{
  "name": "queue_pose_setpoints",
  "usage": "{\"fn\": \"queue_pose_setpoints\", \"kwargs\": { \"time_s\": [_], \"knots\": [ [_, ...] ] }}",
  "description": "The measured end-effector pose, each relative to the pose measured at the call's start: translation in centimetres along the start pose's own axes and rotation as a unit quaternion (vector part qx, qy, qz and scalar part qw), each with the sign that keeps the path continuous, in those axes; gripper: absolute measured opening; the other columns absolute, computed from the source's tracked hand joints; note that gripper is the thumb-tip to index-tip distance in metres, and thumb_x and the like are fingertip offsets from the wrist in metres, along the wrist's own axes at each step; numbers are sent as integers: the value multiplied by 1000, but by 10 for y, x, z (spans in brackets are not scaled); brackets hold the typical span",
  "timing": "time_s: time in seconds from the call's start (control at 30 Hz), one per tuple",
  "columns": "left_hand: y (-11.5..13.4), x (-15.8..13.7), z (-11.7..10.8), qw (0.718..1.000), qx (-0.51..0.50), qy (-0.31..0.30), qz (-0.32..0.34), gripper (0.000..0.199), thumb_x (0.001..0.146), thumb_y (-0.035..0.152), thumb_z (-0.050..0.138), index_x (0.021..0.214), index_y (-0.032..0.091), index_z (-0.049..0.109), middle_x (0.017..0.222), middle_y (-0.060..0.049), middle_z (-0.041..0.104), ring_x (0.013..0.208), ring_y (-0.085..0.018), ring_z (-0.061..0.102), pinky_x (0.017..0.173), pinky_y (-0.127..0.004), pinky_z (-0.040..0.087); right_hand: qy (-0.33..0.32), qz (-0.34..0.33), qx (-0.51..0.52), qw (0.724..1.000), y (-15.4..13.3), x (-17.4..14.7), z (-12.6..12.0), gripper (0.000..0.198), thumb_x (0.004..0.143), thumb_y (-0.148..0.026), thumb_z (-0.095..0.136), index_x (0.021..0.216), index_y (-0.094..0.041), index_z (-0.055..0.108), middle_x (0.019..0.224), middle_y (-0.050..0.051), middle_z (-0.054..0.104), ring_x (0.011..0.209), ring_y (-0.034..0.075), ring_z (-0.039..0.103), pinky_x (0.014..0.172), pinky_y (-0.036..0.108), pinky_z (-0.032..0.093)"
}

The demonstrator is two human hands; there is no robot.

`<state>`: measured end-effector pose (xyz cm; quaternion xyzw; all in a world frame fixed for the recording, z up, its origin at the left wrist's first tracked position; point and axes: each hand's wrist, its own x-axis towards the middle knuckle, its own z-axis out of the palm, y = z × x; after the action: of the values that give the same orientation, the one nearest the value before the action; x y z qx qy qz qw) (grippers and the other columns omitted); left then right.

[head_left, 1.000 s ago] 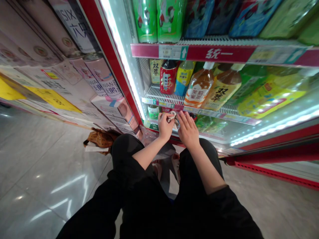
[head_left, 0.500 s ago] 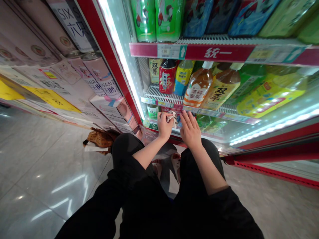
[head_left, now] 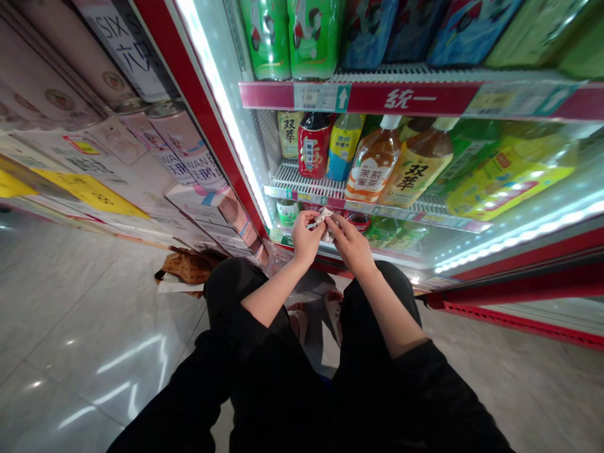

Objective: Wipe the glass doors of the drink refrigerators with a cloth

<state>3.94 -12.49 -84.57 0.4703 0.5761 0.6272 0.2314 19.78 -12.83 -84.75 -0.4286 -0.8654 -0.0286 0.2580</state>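
Between my two hands is a crumpled whitish cloth, possibly a wipe. My left hand is closed on its left side. From the right, my right hand meets it, thumb and fingertips pinching the cloth's edge. Both hands are in front of the bottom shelf of a lit drinks fridge, just below the price strip of the shelf above. Behind them, a green-labelled bottle and a dark red one show in part.
Bottled drinks, such as an orange tea bottle, fill the middle shelf. Pink cans and boxes stand left of the red fridge frame. A brown bag lies on the floor by my left knee. The fridge door stands open at right.
My right hand has moved left from the shelf edge and its fingers have gone from stretched out to pinching the cloth. The cloth has come up a little between both hands.
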Motion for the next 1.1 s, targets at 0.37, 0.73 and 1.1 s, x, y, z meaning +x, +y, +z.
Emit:
{"fn": "queue_pose_setpoints", "kwargs": {
  "time_s": [0.37, 0.73, 1.1],
  "knots": [
    [-4, 1, -23, 997, -7, -76, 3, 18, 92, 21, 81, 108, 31, 80, 111, -3, 84, 105, -24, 82, 95, -39, 67, 103, 82, 16, 991, -5, 16, 16, 48, 109, -18, 43, 143, -27, 76, 136, 15, 76, 118, 30, 75, 104, 44, 66],
    [-2, 1, -18, 996, -2, -77, 41, 22, 86, 6, 75, 97, 25, 80, 111, -7, 79, 114, -25, 76, 105, -41, 62, 305, 199, 84, 927, -63, 16, 26, 46, 111, -33, 55, 157, -27, 59, 134, 18, 66, 117, 28, 75, 95, 43, 72],
    [-16, 39, -65, 994, -46, -101, 10, 24, 99, 25, 64, 110, 21, 84, 117, -9, 87, 109, -23, 82, 103, -40, 65, 321, 149, 59, 933, -40, 30, 49, 29, 110, -31, 59, 119, -31, 86, 117, 11, 76, 100, 25, 72, 89, 42, 67]
  ]
}}
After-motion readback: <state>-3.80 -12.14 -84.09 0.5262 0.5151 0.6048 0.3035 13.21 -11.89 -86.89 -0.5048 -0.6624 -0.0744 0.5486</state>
